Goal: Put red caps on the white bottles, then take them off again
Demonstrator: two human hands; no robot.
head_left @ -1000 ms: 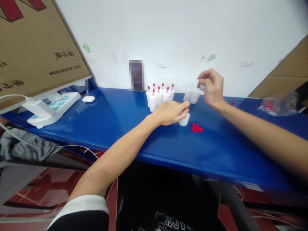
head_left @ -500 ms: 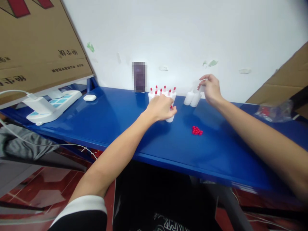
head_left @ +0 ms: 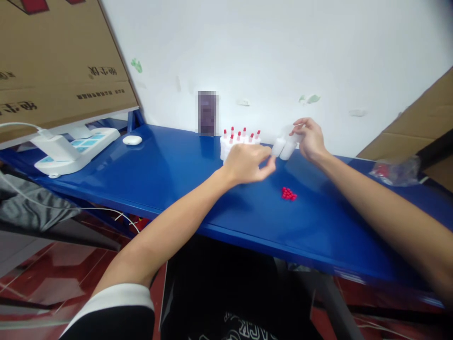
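Left hand (head_left: 249,163) slightly parted, right hand (head_left: 309,140) with unclear grip, both beside two white bottles (head_left: 288,150)

Can't see lower parts of several capped bottles (head_left: 223,147), hidden behind left hand (head_left: 249,163). Can't tell touch from near gap between right hand (head_left: 308,139) and blurred uncapped bottles (head_left: 278,147). Can't count red pieces (head_left: 289,194), too small. Can't make out pixelated panel (head_left: 208,113) or blurred bag's (head_left: 398,171) contents. Can't follow left carton (head_left: 63,61) past picture's edge.
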